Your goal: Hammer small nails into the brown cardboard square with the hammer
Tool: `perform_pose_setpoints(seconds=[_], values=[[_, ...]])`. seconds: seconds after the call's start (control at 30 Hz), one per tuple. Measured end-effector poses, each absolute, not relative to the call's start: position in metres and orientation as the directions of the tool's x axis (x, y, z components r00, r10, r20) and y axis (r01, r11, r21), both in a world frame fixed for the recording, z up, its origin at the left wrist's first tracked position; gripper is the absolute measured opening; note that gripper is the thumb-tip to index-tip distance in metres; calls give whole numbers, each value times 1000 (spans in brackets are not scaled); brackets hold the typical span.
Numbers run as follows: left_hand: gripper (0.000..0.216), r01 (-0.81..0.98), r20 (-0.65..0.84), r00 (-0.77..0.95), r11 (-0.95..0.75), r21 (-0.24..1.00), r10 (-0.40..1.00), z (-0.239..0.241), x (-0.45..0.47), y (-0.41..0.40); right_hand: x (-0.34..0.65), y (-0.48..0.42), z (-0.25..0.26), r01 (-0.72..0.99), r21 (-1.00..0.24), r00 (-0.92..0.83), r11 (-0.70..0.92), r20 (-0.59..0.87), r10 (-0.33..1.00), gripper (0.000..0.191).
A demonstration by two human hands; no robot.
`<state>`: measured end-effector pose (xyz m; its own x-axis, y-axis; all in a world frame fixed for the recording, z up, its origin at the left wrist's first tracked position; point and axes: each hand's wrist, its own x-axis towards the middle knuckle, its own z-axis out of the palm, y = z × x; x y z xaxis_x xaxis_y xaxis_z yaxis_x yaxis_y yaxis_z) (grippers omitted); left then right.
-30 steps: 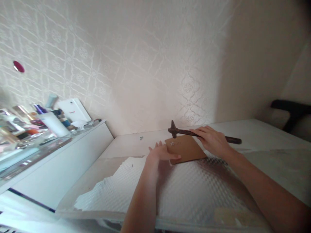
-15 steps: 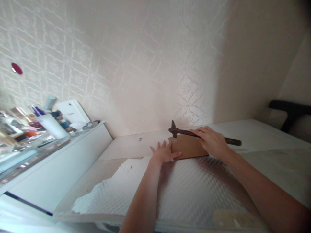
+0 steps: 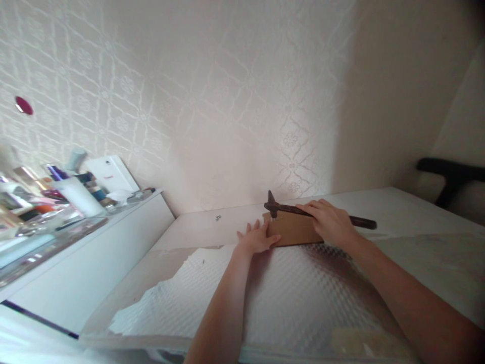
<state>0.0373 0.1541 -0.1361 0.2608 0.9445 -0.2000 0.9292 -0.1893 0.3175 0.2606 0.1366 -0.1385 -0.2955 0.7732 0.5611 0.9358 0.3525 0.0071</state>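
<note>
My right hand (image 3: 333, 222) is wrapped round the dark handle of a hammer (image 3: 291, 208). The hammer's head is over the far left part of a flat brown board (image 3: 297, 231), at small shiny metal bits on it; whether it touches them I cannot tell. My left hand (image 3: 255, 238) lies with spread fingers on the board's left edge, thumb across its near corner. Several small metal pieces (image 3: 218, 218) lie on the white surface further left. Beneath the near side of the board is a white textured sheet (image 3: 295, 298).
On the left, a white cabinet (image 3: 94, 258) holds many bottles and cosmetics, with a white box (image 3: 111, 174) behind them. A patterned wall (image 3: 235, 126) rises behind the table. A black armrest-like part (image 3: 447, 169) stands at the right. A tiny dark piece (image 3: 203, 262) lies on the sheet.
The hammer's head has come down a little towards the metal bits on the board. My left hand remains on the board, almost unmoved.
</note>
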Motion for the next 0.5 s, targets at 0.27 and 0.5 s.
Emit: perform_pose_setpoints(seconds=[0.27, 0.5], values=[[84, 928, -205, 270, -198, 315, 941, -136, 37, 154, 262, 137, -139, 936, -13, -284, 351, 559, 779, 47], [84, 924, -191, 260, -186, 335, 946, -137, 37, 154, 261, 138, -139, 938, -38, -266, 345, 560, 784, 50]])
